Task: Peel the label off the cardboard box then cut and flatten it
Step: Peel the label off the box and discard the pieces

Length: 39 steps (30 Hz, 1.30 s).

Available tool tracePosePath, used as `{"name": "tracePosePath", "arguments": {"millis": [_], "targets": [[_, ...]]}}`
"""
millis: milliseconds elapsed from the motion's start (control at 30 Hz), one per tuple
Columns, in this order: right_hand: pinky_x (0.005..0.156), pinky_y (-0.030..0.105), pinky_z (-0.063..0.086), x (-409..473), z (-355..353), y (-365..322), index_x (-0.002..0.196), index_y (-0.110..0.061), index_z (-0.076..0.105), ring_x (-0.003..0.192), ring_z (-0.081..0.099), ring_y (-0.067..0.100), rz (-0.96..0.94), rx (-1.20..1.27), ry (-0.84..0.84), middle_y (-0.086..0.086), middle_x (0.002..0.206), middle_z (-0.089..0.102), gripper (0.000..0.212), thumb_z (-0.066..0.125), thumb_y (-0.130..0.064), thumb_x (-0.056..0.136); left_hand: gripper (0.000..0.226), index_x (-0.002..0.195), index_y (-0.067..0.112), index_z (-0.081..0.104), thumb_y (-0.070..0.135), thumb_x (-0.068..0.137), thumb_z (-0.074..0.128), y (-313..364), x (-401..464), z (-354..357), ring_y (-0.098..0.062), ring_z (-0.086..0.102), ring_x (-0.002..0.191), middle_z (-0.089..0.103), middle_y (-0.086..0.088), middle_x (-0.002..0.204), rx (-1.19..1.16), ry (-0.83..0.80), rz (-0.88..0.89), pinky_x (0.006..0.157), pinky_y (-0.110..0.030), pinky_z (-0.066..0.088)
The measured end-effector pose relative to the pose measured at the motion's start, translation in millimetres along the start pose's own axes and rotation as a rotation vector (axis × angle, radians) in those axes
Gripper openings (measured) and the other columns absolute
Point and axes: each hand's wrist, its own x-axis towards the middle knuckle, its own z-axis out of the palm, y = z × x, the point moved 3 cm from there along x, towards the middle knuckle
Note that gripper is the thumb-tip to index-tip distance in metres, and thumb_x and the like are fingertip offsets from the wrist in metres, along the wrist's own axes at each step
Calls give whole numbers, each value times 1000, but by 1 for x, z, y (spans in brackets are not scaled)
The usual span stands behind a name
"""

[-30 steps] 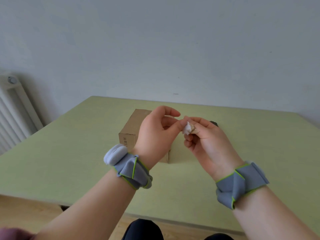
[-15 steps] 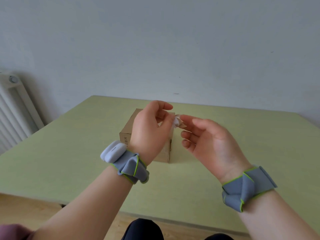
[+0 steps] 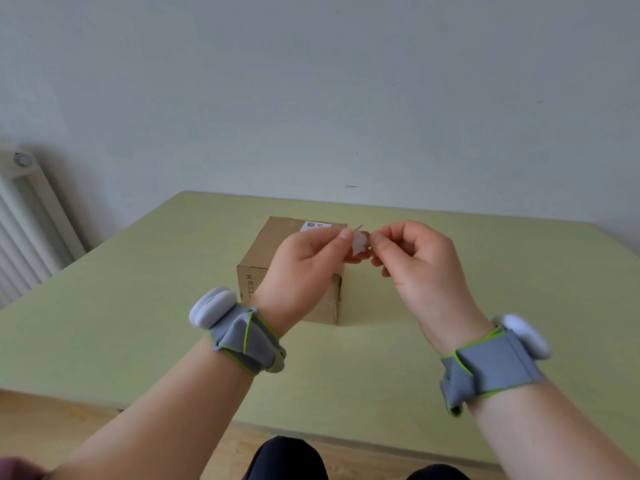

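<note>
Crumpled white label scrap (image 3: 359,242) pinched between both thumbs and forefingers, left hand (image 3: 304,268) and right hand (image 3: 414,263), above the cardboard box (image 3: 273,258) sitting mid-table (image 3: 138,306). Some label (image 3: 313,225) remains on top; best drop this wad aside and peel slowly, low to the surface.

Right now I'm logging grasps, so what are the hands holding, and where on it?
A small crumpled white scrap of label, pinched between the fingertips of the left hand and right hand at its opposite edges, above the cardboard box.
</note>
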Motion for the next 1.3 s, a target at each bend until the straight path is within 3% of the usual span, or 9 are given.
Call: {"name": "tracePosePath", "arguments": {"millis": [133, 267, 333, 533, 767, 833, 1000, 1133, 1300], "targets": [[64, 35, 49, 3, -1, 2, 72, -18, 59, 64, 57, 19, -25, -53, 41, 6, 68, 63, 15, 60, -12, 86, 51, 88, 11, 73, 36, 99, 30, 0, 1, -4, -14, 71, 88, 75, -4, 89, -177, -38, -98, 80, -20, 53], [64, 31, 49, 1, 0, 3, 73, -18, 60, 64, 58, 17, -65, -106, -17, 4, 70, 64, 13, 61, -11, 85, 8, 79, 26, 72, 30, 84, 67, 5, 6, -10, -4, 69, 79, 74, 7, 79, 189, 40, 47, 74, -18, 52], [65, 24, 46, 0, -1, 1, 74, -17, 61, 64, 58, 12, -90, -125, -34, -1, 69, 65, 12, 63, -10, 83, 7, 75, 27, 69, 23, 78, 74, 6, 7, -11, 2, 67, 71, 72, 11, 72, 248, 54, 88, 70, -12, 51], [59, 14, 45, -2, -5, -6, 74, -12, 67, 59, 58, 2, -60, 75, -85, -7, 60, 65, 10, 64, -13, 84, 12, 71, 34, 67, 26, 78, 73, 7, 9, -15, 4, 64, 70, 69, 19, 69, 431, 55, 136, 71, -15, 48], [57, 15, 43, -2, -2, -5, 66, -23, 62, 55, 54, 2, -103, -126, -86, -18, 55, 63, 20, 63, -14, 84, 10, 75, 28, 68, 33, 83, 66, 14, 3, -9, -3, 61, 75, 67, 14, 75, 643, 83, 286, 69, -28, 49], [56, 21, 44, -3, -1, -5, 65, -18, 63, 56, 55, 7, -31, -59, -101, -9, 57, 64, 20, 60, -14, 85, 13, 76, 25, 68, 33, 83, 62, 16, 1, -8, -8, 61, 72, 64, 14, 75, 718, 127, 402, 66, -28, 46], [43, 22, 35, -1, 7, 13, 56, -12, 52, 50, 44, 16, 474, 487, 2, -1, 47, 51, 31, 50, 0, 85, 9, 77, 16, 67, 19, 84, 64, 26, -12, 1, -18, 62, 70, 67, 7, 75, 744, 295, 708, 71, -32, 47], [51, 23, 37, -4, 5, 14, 68, -12, 60, 51, 45, 11, 447, 428, 0, -1, 51, 51, 18, 60, -7, 85, 7, 73, 29, 67, 32, 79, 65, 28, -6, 2, -4, 63, 78, 69, 13, 78, 486, 212, 447, 73, -32, 51], [46, 18, 40, -5, 10, 4, 79, -7, 64, 51, 44, 10, 483, 714, -88, 0, 55, 52, 10, 57, -6, 86, 10, 86, 31, 65, 29, 80, 72, 9, 1, 5, 1, 64, 73, 67, 10, 76, 251, 159, 163, 76, -26, 53]]}}
